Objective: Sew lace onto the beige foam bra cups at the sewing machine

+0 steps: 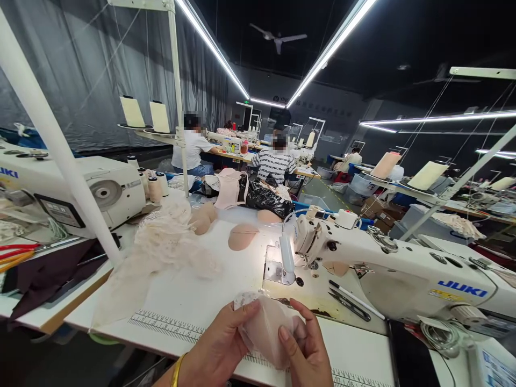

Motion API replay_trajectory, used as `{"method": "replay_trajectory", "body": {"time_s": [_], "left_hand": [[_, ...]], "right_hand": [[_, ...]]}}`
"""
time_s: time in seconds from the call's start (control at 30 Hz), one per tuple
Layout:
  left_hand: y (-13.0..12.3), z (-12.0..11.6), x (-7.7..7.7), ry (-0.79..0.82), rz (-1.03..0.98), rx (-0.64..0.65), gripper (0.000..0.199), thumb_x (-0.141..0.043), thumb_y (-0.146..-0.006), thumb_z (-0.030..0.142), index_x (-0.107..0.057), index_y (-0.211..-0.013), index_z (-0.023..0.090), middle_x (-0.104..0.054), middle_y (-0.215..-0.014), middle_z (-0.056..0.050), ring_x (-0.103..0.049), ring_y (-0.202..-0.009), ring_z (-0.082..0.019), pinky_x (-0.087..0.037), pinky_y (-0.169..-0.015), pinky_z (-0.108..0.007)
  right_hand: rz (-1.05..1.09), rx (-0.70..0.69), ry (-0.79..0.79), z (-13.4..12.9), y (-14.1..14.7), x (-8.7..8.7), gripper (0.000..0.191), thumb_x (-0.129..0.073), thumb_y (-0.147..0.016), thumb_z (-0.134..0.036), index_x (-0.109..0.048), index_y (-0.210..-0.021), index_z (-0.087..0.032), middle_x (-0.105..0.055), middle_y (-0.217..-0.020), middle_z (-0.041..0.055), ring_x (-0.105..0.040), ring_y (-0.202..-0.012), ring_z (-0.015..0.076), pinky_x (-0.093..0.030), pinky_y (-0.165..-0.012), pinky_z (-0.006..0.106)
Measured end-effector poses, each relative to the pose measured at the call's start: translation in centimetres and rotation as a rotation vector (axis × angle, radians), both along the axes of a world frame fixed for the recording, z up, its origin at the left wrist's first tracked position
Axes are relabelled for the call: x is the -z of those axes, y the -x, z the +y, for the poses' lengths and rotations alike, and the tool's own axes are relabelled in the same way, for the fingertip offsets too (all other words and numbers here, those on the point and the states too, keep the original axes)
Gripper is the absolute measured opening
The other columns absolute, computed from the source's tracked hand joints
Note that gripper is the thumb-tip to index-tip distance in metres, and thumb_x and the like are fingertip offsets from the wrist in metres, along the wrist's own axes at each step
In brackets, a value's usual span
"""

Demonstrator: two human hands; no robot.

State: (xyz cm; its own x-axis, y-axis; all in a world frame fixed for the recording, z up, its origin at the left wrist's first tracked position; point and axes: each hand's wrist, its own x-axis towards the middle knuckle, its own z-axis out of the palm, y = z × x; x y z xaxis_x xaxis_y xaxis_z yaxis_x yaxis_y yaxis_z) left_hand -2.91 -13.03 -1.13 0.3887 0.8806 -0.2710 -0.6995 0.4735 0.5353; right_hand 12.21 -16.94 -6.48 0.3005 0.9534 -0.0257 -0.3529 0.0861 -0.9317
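A pale beige bra cup (266, 329) with sheer, lacy fabric at its edge is held up between both hands, above the table's front edge. My left hand (220, 341) grips its left side, thumb on top. On the right side, the thumb of my right hand (308, 344) presses the cup's face, with the index finger raised. Just beyond stands a white sewing machine (363, 258), its lamp lit over the metal needle plate (278, 266). Another beige cup (242, 236) lies flat left of the needle plate.
Sheer cream lace (165, 242) is heaped on the left of the table. Thread snips (350, 304) and a white pen (357, 298) lie by the machine. A printed ruler (165, 324) runs along the front edge. Other people (274, 161) sit at machines farther back.
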Motion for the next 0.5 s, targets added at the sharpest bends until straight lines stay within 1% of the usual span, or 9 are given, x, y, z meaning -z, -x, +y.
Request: {"method": "replay_trajectory", "body": {"time_s": [0.07,0.13,0.27,0.4,0.5], "left_hand": [[-0.17,-0.12,-0.30,-0.033,0.029,0.004,0.036,-0.092,-0.073,0.028,-0.080,-0.102,0.011,-0.078,-0.108,-0.015,-0.071,-0.105,-0.032,-0.059,-0.091,-0.038],[-0.26,-0.09,-0.44,-0.015,0.048,0.018,0.036,-0.092,-0.074,0.030,-0.080,-0.100,0.010,-0.078,-0.108,-0.016,-0.071,-0.106,-0.034,-0.059,-0.092,-0.038],[-0.30,0.19,-0.22,0.002,0.049,0.035,0.036,-0.092,-0.075,0.031,-0.080,-0.102,0.010,-0.078,-0.107,-0.017,-0.071,-0.107,-0.035,-0.058,-0.094,-0.040],[-0.37,0.33,0.03,-0.005,0.027,0.056,0.033,-0.089,-0.078,0.031,-0.081,-0.101,0.009,-0.078,-0.105,-0.017,-0.071,-0.105,-0.034,-0.058,-0.093,-0.040],[-0.60,0.36,0.03,-0.030,0.023,0.089,0.037,-0.090,-0.077,0.032,-0.081,-0.104,0.010,-0.077,-0.106,-0.018,-0.071,-0.104,-0.034,-0.057,-0.093,-0.041]], "right_hand": [[0.004,0.007,0.005,-0.01,0.04,0.01,0.071,-0.088,-0.075,-0.058,-0.062,-0.132,-0.025,-0.075,-0.103,0.0055,-0.072,-0.088,0.0238,-0.060,-0.083,0.037],[0.014,0.018,0.007,0.05,0.00,-0.02,0.071,-0.088,-0.075,-0.058,-0.061,-0.132,-0.026,-0.075,-0.104,0.0057,-0.072,-0.090,0.0247,-0.060,-0.083,0.038],[0.062,0.038,0.007,0.19,-0.10,0.07,0.071,-0.090,-0.073,-0.057,-0.060,-0.130,-0.027,-0.076,-0.103,0.0044,-0.072,-0.090,0.0235,-0.059,-0.086,0.038],[0.020,0.030,0.010,0.25,-0.34,0.11,0.069,-0.089,-0.074,-0.057,-0.062,-0.130,-0.027,-0.074,-0.095,0.0028,-0.071,-0.087,0.0237,-0.060,-0.083,0.038],[0.010,0.031,0.014,0.37,-0.53,-0.16,0.073,-0.088,-0.074,-0.057,-0.062,-0.133,-0.025,-0.073,-0.094,0.0040,-0.071,-0.085,0.0248,-0.060,-0.081,0.039]]}}
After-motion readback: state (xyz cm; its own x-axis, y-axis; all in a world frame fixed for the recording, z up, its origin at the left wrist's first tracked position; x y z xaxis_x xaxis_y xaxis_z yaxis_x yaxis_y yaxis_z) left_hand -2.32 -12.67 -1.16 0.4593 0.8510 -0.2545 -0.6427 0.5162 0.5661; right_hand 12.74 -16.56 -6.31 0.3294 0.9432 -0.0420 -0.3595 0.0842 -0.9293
